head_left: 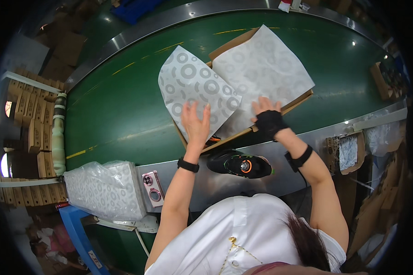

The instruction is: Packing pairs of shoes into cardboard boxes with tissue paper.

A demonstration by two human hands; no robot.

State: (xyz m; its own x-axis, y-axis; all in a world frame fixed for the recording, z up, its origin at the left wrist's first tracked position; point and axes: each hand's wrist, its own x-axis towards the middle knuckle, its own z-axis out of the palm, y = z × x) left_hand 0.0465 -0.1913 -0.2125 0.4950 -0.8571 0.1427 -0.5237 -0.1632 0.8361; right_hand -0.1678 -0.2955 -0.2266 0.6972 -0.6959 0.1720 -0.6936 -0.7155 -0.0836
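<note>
White tissue paper (198, 78) printed with grey rings spreads over an open cardboard box (236, 136) on the green belt. One flap of it fans out over the box's left side, and a second sheet (266, 64) covers the right side. My left hand (196, 123) is at the left flap, fingers apart. On the paper near the box's front edge lies my right hand (267, 117), in a black fingerless glove, fingers spread. Between the hands, a bit of something black and orange (214, 139) shows under the paper. A black shoe (239, 164) with an orange ring inside stands on the steel ledge, nearest me.
A pink phone (152, 188) lies on the ledge beside a plastic-wrapped stack of printed paper (108, 188). Stacked cardboard boxes (36, 119) stand at the left. To the right hangs a small carton (346, 153), and another box (386, 80) sits on the belt's far right.
</note>
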